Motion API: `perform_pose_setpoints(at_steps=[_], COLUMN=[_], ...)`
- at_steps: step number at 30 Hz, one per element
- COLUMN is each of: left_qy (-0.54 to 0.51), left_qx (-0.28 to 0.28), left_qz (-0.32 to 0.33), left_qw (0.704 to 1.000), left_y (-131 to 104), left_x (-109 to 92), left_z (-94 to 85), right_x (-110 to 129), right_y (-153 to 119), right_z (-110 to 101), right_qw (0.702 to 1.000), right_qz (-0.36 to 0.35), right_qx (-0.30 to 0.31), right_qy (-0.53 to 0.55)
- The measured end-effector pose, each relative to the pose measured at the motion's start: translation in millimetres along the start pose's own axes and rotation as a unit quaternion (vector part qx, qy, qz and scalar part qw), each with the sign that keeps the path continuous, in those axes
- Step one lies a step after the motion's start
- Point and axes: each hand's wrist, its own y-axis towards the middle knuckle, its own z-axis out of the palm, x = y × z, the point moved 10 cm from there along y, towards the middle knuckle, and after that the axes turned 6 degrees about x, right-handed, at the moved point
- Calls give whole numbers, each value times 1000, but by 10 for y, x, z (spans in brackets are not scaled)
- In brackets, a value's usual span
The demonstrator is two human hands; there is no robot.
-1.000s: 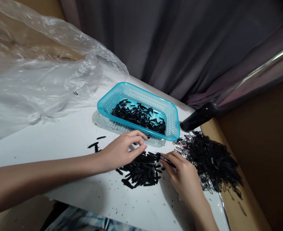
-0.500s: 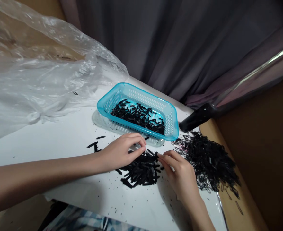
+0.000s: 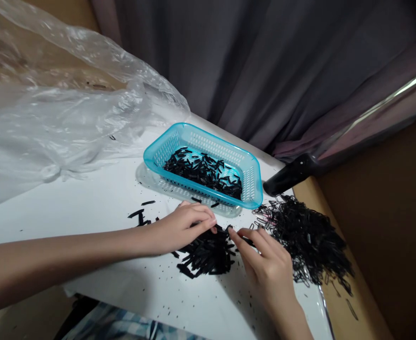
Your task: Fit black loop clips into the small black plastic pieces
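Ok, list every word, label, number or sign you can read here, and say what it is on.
None: no readable text shows on the turquoise perforated plastic basket, the clear crumpled plastic bag, the white tabletop or the small black plastic pieces by both hands.

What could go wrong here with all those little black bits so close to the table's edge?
Two risks stand out. The tangled pile lies right at the table edge, so a sweep of the right hand might push strands off. The loose pieces between both hands are small; the left hand could scatter them, adding to the specks already strewn about.
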Motion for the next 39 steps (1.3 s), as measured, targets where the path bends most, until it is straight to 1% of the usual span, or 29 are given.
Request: perform_pose_setpoints(at_steps=[3, 6, 8, 10, 13, 17, 19, 21, 23, 25, 27, 30, 34, 39], left_qy=[-41, -91, -107, -109, -114, -157, -207, -284, -367, -423, -443, -440, -396, -330], left_qx=[-2, -6, -11, -15, -17, -34, -46, -40, -12, 16, 27, 26, 20, 11], left_qz=[5, 0, -8, -13, -8, 5, 5, -2, -9, -11, -8, 4, 35, 27], left_qw=[999, 996, 994, 994, 993, 987, 977, 958, 930, 906, 896, 898, 917, 944], left_y=[0, -1, -2, -1, 1, -10, -22, -25, -14, 2, 17, 20, -16, -36], left_x=[-9, 9, 28, 33, 6, -44, -37, -7, 10, 6, -3, -23, -97, -125], left_z=[-9, -22, -32, -38, -44, -100, -127, -104, -26, 48, 74, 67, 31, -5], right_x=[52, -15, -104, -173, -217, -220, -216, -206, -199, -198, -195, -195, -204, -179], right_y=[2, -7, -15, -21, -15, 9, 16, 20, 23, 27, 34, 40, 22, -1], right_z=[-40, -33, -35, -74, -126, -130, -131, -127, -125, -125, -135, -156, -187, -193], right_qw=[1000, 1000, 998, 995, 989, 979, 975, 974, 973, 972, 971, 969, 968, 969], right_qz=[-14, 16, 49, 71, 82, 90, 94, 92, 90, 91, 91, 96, 110, 101], right_qx=[-12, 0, 4, -12, -34, -32, -33, -32, -33, -34, -37, -38, -40, -38], right_qy=[-13, 0, 25, 62, 122, 182, 198, 205, 210, 214, 217, 222, 223, 222])
